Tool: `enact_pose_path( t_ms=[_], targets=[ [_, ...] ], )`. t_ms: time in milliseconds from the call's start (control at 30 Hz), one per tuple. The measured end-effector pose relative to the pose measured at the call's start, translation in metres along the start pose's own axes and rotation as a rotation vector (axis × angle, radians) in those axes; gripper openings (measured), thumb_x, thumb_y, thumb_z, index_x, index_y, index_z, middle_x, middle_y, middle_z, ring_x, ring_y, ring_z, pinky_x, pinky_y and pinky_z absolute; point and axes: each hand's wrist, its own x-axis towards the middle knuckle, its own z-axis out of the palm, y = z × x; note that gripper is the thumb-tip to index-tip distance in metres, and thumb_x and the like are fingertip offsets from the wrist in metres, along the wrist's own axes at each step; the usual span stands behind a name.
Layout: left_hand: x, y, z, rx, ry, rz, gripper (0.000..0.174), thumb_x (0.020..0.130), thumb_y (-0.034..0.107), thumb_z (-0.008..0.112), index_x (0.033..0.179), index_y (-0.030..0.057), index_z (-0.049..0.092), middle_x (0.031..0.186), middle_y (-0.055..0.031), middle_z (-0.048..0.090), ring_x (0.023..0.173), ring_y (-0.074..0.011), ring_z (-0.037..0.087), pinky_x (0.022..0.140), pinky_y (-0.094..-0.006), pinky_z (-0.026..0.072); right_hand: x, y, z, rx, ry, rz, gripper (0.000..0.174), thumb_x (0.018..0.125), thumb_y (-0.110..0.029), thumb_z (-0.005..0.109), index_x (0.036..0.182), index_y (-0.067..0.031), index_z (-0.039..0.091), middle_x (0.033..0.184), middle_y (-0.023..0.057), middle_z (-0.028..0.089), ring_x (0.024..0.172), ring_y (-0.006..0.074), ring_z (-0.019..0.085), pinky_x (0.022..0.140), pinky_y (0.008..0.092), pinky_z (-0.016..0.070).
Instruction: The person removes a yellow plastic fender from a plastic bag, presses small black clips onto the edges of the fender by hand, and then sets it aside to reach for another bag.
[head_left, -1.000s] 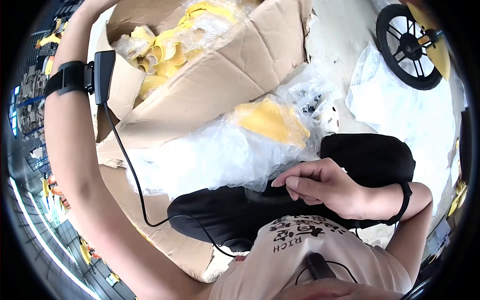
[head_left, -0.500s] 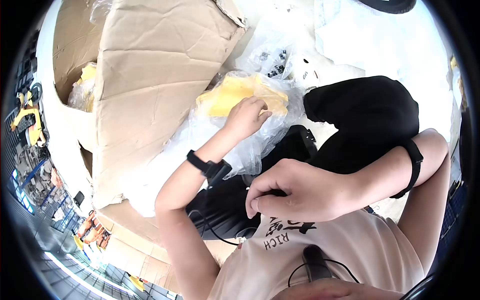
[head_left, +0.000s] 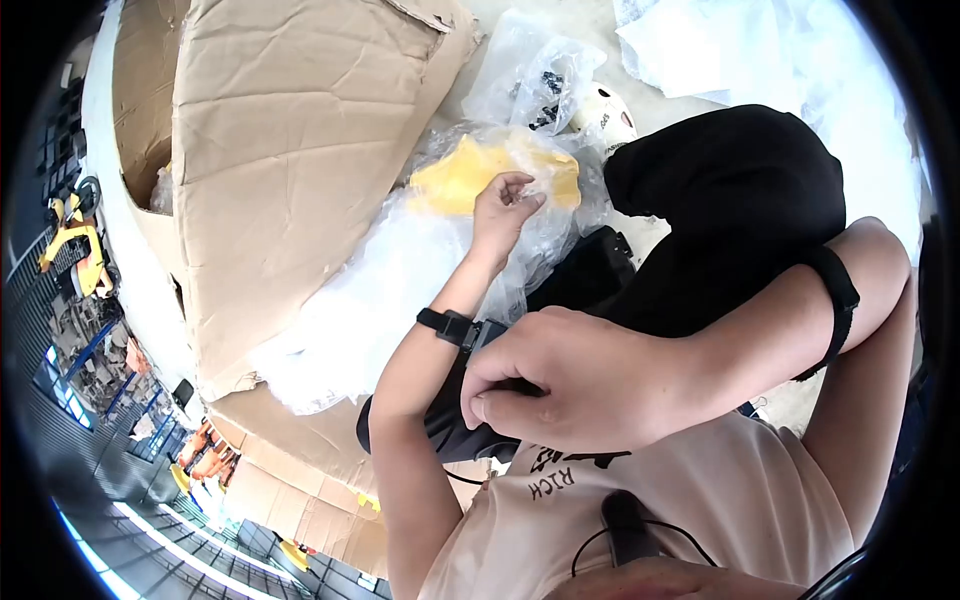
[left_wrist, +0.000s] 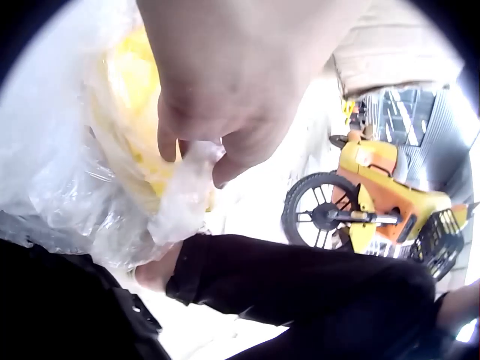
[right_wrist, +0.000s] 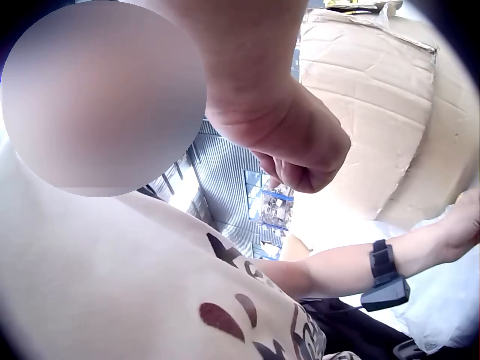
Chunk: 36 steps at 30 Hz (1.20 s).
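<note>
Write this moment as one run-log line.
left hand: pinching clear plastic | yellow piece: in the plastic, beside cardboard box | right hand: loosely curled, nothing seen in it

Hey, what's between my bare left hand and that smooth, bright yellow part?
Crumpled clear plastic film, in the left wrist view: your left hand pinches a fold of it beside the yellow part.
</note>
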Motion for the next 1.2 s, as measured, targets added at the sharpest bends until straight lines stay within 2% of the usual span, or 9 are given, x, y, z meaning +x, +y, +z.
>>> enact_pose_path(
  t_ms=[133,267,333,367,600,767,933,1100,1200],
  targets=[
    [-0.032,0.059,-0.025,-0.321,0.054,-0.1,0.019,0.089,-0.001,0.064,0.106,0.0057,0.058,0.087,0.0038,0.051,0.081,-0.0046,0.05,0.075,-0.0211,0.0452,-0.004,0.014,0.011,0.034,0.032,-0.082,0.025,0.09,-0.012,0.05,0.078,0.0063,0.063,0.075,0.0203,0.065,0.077,0.0319,0.067,0.075,0.0426,0.0508],
    [-0.058,0.088,-0.047,-0.116,0.106,-0.017,0.021,0.092,0.002,0.062,0.111,0.0062,0.057,0.088,0.0049,0.05,0.08,-0.0031,0.047,0.073,-0.0198,0.0426,-0.008,0.017,0.013,-0.049,0.079,-0.187,0.025,0.091,-0.013,0.05,0.079,0.005,0.063,0.073,0.0189,0.064,0.078,0.0324,0.067,0.077,0.0437,0.0505],
    [-0.068,0.103,-0.048,0.198,0.152,0.024,0.024,0.093,0.008,0.064,0.116,0.0083,0.059,0.089,0.0046,0.049,0.077,-0.005,0.047,0.069,-0.0212,0.0413,-0.008,0.019,0.017,-0.085,0.065,-0.201,0.025,0.091,-0.013,0.05,0.08,0.0047,0.063,0.073,0.019,0.064,0.079,0.0326,0.067,0.078,0.0439,0.0505],
    [-0.065,0.102,-0.056,0.731,0.104,0.408,0.03,0.089,0.017,0.07,0.118,0.0113,0.064,0.09,0.001,0.052,0.075,-0.0112,0.051,0.065,-0.0269,0.045,-0.008,0.023,0.021,-0.111,0.122,-0.268,0.024,0.09,-0.012,0.05,0.08,0.0046,0.063,0.073,0.019,0.064,0.079,0.0327,0.067,0.077,0.0437,0.0506],
    [-0.091,0.102,-0.078,1.823,-0.249,0.418,0.016,0.082,0.022,0.07,0.093,0.0107,0.072,0.072,-0.0033,0.058,0.073,-0.0204,0.057,0.062,-0.0356,0.0493,-0.017,0.013,0.015,-0.145,0.028,-0.159,0.019,0.089,-0.012,0.052,0.089,0.0004,0.067,0.086,0.0143,0.07,0.087,0.0301,0.066,0.084,0.0392,0.0488],
    [-0.129,0.166,-0.066,1.529,-0.196,0.469,0.007,0.085,0.015,0.066,0.082,0.009,0.067,0.074,-0.0045,0.062,0.092,-0.0243,0.055,0.1,-0.0468,0.0358,-0.017,0.015,0.018,-0.209,0.053,-0.204,0.019,0.089,-0.011,0.053,0.088,0.0007,0.067,0.085,0.0144,0.07,0.083,0.0309,0.067,0.081,0.0396,0.0497],
    [-0.206,0.258,-0.089,1.517,0.186,0.534,0.012,0.088,0.013,0.062,0.08,0.0036,0.06,0.087,-0.0072,0.062,0.118,-0.0317,0.053,0.115,-0.0565,0.0207,-0.017,0.017,0.021,-0.222,0.1,-0.277,0.018,0.089,-0.011,0.053,0.089,0.0013,0.067,0.084,0.0146,0.069,0.083,0.0311,0.066,0.079,0.0395,0.0499],
    [-0.272,0.259,-0.106,0.619,0.703,0.875,0.016,0.091,0.016,0.058,0.088,0.0007,0.056,0.091,-0.0125,0.058,0.112,-0.029,0.054,0.093,-0.0424,0.0428,-0.016,0.012,0.018,-0.208,-0.028,-0.18,0.018,0.091,-0.011,0.053,0.091,0.0013,0.066,0.083,0.0147,0.069,0.081,0.0302,0.067,0.076,0.0387,0.0501],
    [-0.296,0.261,-0.125,1.107,0.214,0.177,0.033,0.097,0.031,0.055,0.086,0.0002,0.052,0.086,-0.0104,0.055,0.085,-0.0255,0.049,0.075,-0.0359,0.0401,-0.013,0.011,0.017,-0.227,-0.098,-0.078,0.017,0.091,-0.01,0.054,0.091,0.0013,0.066,0.082,0.0144,0.069,0.078,0.0301,0.066,0.076,0.0384,0.0495]
  ],
)
